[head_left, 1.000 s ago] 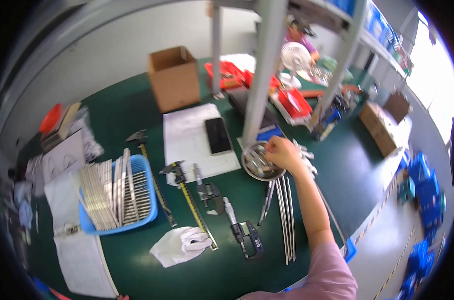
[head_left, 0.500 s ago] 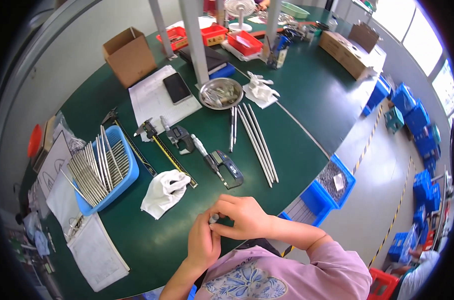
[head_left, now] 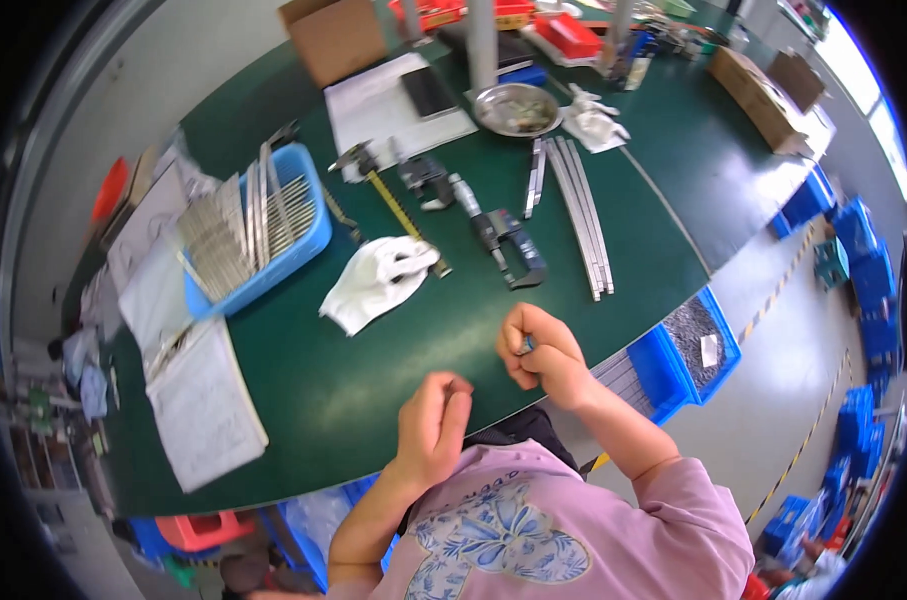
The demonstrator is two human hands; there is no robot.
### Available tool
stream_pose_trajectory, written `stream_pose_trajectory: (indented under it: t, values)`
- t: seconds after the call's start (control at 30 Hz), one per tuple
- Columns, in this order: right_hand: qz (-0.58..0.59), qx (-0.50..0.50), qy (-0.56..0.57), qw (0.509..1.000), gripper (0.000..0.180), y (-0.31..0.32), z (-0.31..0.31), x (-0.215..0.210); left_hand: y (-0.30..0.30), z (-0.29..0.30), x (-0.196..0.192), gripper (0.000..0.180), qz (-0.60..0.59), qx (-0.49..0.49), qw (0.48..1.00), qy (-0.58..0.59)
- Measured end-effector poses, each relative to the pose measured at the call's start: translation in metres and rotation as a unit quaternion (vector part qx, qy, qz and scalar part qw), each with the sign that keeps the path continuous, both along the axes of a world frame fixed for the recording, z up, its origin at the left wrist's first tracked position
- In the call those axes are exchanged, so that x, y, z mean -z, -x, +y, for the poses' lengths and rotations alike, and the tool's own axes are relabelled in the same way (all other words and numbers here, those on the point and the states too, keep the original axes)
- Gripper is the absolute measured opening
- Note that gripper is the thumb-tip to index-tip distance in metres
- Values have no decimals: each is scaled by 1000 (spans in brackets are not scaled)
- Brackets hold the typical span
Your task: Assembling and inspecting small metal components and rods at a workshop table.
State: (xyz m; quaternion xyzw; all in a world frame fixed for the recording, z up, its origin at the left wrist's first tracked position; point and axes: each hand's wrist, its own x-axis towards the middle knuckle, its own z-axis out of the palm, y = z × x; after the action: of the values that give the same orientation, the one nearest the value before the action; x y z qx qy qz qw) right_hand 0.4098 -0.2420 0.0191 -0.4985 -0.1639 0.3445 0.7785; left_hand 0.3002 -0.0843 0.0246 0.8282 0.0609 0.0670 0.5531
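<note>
Above the near table edge, my right hand (head_left: 545, 352) is closed around a small bluish-grey piece (head_left: 526, 345), mostly hidden by the fingers. My left hand (head_left: 433, 425), lower and to the left, has its fingers curled in; whatever it may hold is hidden. Beyond the hands lies a digital micrometer (head_left: 513, 250), with a second micrometer (head_left: 425, 182) farther back. A caliper with a yellow-edged scale (head_left: 398, 208) lies left of them. A crumpled white glove (head_left: 373, 285) is nearest my left hand. Several thin metal rods (head_left: 578, 215) lie beyond my right hand.
A blue basket (head_left: 321, 230) of metal rods stands at left, above an open notebook (head_left: 205, 410). Farther back are a phone (head_left: 428, 92), a metal bowl (head_left: 485, 108) and another white glove (head_left: 595, 122). Blue bins (head_left: 678, 365) sit beside the table's right edge.
My hands have come apart; the right moved away to the right and forward with the small piece, the left stays nearer me. The whole view has shifted, and the table appears higher up.
</note>
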Motion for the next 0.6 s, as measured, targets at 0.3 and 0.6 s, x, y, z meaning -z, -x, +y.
stream_pose_trajectory:
  t: [0.3, 0.6]
  values:
    - [-358, 85, 114, 923, 6, 28, 23, 11, 3, 1, 7, 16, -45, 69, 994, -73]
    - [-455, 180, 15, 872, 19, 13, -27, 17, -35, -32, 3, 19, -40, 181, 980, -70]
